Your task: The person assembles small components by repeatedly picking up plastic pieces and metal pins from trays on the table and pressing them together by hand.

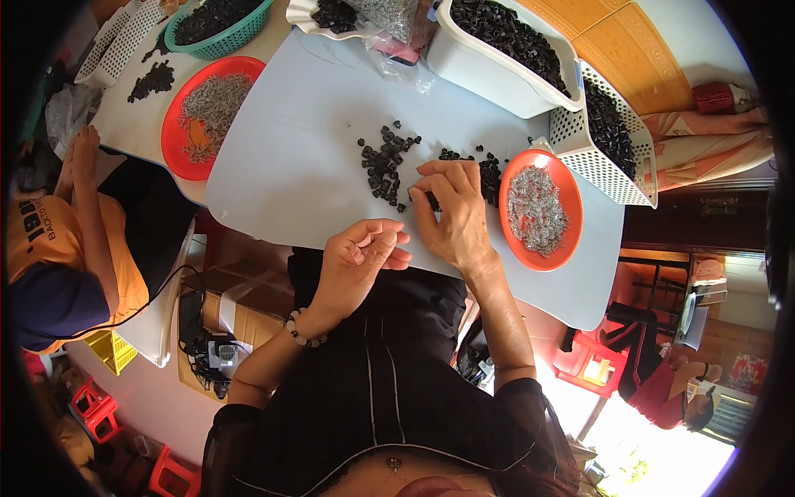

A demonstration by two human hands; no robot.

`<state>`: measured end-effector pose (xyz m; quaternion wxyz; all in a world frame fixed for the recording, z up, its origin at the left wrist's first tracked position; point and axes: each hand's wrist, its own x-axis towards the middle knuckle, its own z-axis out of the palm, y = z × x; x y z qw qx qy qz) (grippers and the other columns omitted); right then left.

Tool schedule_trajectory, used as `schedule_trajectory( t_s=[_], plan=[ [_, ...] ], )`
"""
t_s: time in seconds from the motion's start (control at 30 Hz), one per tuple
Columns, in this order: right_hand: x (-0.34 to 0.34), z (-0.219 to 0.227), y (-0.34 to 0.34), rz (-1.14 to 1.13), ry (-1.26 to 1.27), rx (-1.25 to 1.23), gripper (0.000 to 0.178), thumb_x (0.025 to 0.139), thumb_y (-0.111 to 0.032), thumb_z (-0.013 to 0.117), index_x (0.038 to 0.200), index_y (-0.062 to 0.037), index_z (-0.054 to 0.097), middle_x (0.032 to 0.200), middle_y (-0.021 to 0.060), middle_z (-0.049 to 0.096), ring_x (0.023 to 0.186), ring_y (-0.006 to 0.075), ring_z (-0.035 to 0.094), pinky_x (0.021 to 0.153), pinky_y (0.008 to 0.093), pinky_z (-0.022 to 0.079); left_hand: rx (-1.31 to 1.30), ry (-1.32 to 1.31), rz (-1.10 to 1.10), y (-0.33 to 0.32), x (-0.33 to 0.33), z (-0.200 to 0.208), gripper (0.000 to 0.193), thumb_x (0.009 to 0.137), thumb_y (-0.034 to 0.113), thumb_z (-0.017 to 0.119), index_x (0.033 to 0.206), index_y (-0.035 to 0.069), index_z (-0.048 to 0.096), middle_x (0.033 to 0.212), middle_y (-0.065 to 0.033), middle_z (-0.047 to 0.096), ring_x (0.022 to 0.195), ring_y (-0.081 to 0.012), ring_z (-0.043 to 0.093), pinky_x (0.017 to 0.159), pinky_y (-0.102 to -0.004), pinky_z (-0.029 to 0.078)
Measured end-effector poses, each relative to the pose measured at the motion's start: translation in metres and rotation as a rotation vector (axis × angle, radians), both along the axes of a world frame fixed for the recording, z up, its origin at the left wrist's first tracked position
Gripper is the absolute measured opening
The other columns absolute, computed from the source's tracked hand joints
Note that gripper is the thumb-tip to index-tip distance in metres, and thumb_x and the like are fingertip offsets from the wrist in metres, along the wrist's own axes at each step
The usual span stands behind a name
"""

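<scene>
- At the far left a co-worker in an orange shirt [128,248] sits by a cream table [116,124]; a red tray [184,171] of thin metallic pieces lies on it, seemingly placed for that seat;
- nearer me, the person's left hand [360,261] hovers by the pale blue table's edge, thumb and forefinger nearly meeting, other fingers loosely curled; I cannot tell whether they pinch anything, though the pose suggests fine handling;
- just beyond it lies a heap of small black pieces [383,170], spread loose on the blue table [281,166], probably so single ones come up easily;
- the right hand [454,211] arches beside that heap, fingers bent, thumb a little apart, tips by a black piece; whether it is gripped I cannot tell;
- further right, partly behind that hand, sits a second black heap [490,180]; next to it an orange-red dish [542,263] holds shiny clear-grey pieces, apparently kept within reach;
- as for writing, dark lettering marks the orange shirt; I make out no label on the dish.
</scene>
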<state>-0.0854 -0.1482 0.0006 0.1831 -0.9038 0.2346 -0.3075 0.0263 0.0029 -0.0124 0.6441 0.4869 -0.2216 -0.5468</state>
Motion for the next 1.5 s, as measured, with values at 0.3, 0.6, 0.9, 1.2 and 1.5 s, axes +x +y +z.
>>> schedule_trajectory(
  t_s=[0.3,0.6,0.9,1.2,1.5],
  plan=[
    [-0.037,0.023,0.028,0.206,-0.025,0.002,0.027,0.068,-0.002,0.076,0.094,-0.0058,0.068,0.108,0.0076,0.065,0.096,0.0307,0.055,0.081,0.0400,0.049,-0.024,0.127,-0.073,-0.001,-0.007,-0.008,0.026,0.102,0.021,0.058,0.110,-0.003,0.064,0.096,-0.0124,0.071,0.083,-0.0188,0.072,0.076,-0.0326,0.061],
    [-0.058,0.025,0.034,0.228,-0.052,0.348,0.028,0.071,0.003,0.074,0.098,-0.0068,0.074,0.104,0.0059,0.070,0.094,0.0248,0.055,0.084,0.0356,0.047,0.042,0.200,-0.170,-0.002,-0.014,-0.001,0.019,0.097,0.014,0.066,0.103,-0.004,0.067,0.091,-0.0129,0.072,0.078,-0.0187,0.072,0.074,-0.0307,0.062],
    [-0.046,0.018,-0.008,-0.182,0.047,0.047,0.017,0.078,-0.005,0.076,0.094,-0.0074,0.072,0.091,0.0067,0.068,0.089,0.0288,0.058,0.077,0.0382,0.049,-0.071,0.020,-0.064,0.001,-0.019,-0.006,0.016,0.093,0.006,0.069,0.103,-0.005,0.067,0.087,-0.0110,0.070,0.075,-0.0141,0.069,0.070,-0.0253,0.058],
    [-0.038,0.001,-0.020,-0.245,0.189,-0.040,0.010,0.079,-0.009,0.075,0.088,-0.0080,0.070,0.086,0.0059,0.066,0.087,0.0289,0.057,0.076,0.0404,0.049,-0.171,-0.229,-0.023,0.002,-0.017,-0.009,0.016,0.092,0.005,0.070,0.101,-0.008,0.068,0.085,-0.0093,0.069,0.074,-0.0104,0.066,0.068,-0.0235,0.054],
    [-0.046,0.013,-0.019,-0.250,0.131,0.036,0.009,0.080,-0.005,0.073,0.089,-0.0074,0.069,0.085,0.0061,0.065,0.087,0.0291,0.057,0.076,0.0393,0.049,-0.182,-0.214,-0.002,-0.003,-0.014,-0.013,0.016,0.092,0.004,0.069,0.101,-0.008,0.068,0.084,-0.0100,0.068,0.073,-0.0113,0.065,0.067,-0.0237,0.054]
  ],
)
